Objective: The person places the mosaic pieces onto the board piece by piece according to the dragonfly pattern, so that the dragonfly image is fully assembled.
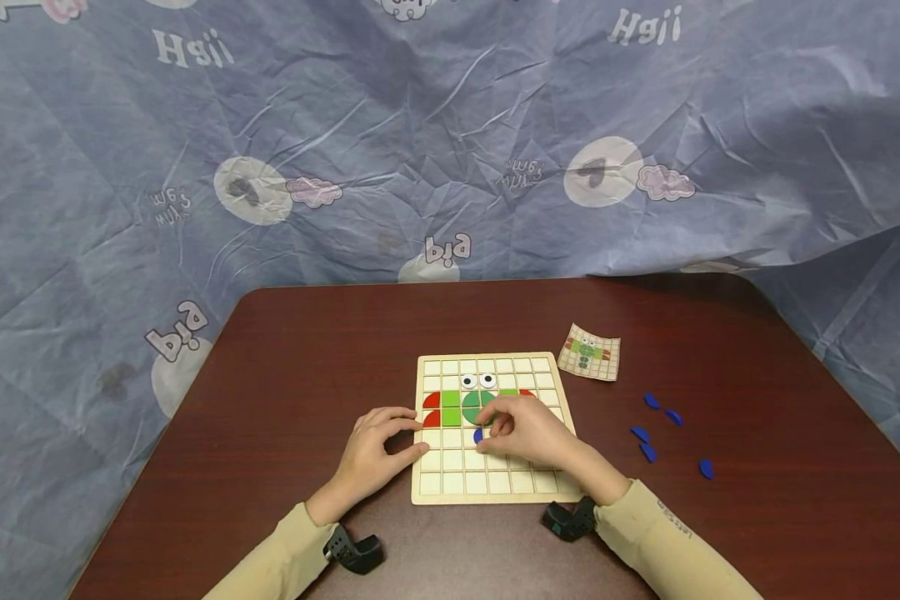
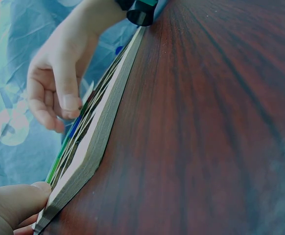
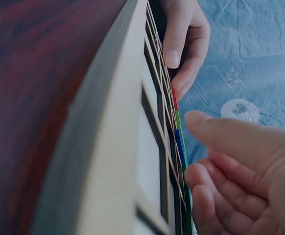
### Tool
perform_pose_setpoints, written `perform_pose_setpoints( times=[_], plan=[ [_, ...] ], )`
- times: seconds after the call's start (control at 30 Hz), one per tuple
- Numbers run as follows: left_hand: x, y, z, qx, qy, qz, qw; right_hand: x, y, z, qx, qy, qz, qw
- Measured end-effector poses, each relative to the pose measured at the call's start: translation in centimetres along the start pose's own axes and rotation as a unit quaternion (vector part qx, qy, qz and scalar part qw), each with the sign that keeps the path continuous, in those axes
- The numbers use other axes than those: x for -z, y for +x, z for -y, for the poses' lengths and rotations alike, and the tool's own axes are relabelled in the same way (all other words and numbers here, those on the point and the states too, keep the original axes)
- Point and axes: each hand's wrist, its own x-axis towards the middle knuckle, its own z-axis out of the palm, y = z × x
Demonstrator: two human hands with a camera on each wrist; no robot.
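Fingers (image 1: 506, 406) bent over gridded board (image 1: 452, 483)

Right hand (image 1: 531, 429): thumb and fingers apart beside a blue piece (image 1: 478, 436) below the green circle (image 1: 471, 408). Left hand (image 1: 375, 446): spread, touching the board's left edge. Beyond, rightward: patterned card (image 1: 589, 353), loose blue half-discs (image 1: 641, 435).

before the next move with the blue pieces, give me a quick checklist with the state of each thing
1. Left hand touching the board: ok, at its left edge.
2. Card in view: ok, beside the board's upper right corner.
3. Eye pieces on the board: ok, side by side.
4. All blue pieces on the board: not ok, five loose pieces lie to its right.
5. Right hand clear of the blue piece on the board: cannot tell, fingertips are close around it.
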Motion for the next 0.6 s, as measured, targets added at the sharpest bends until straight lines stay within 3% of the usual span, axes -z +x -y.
perform_pose_setpoints(
  times=[0.23, 0.6],
  plan=[
    [0.0, 0.0, 0.0, 0.000, 0.005, -0.001, 1.0000, 2.1, -0.2, -0.1, -0.016, 0.033, -0.006, 0.9993],
    [-0.1, 0.0, 0.1, -0.001, 0.000, 0.001, 1.0000, 8.9, -2.0, -1.4, -0.063, 0.024, -0.053, 0.9963]
  ],
)
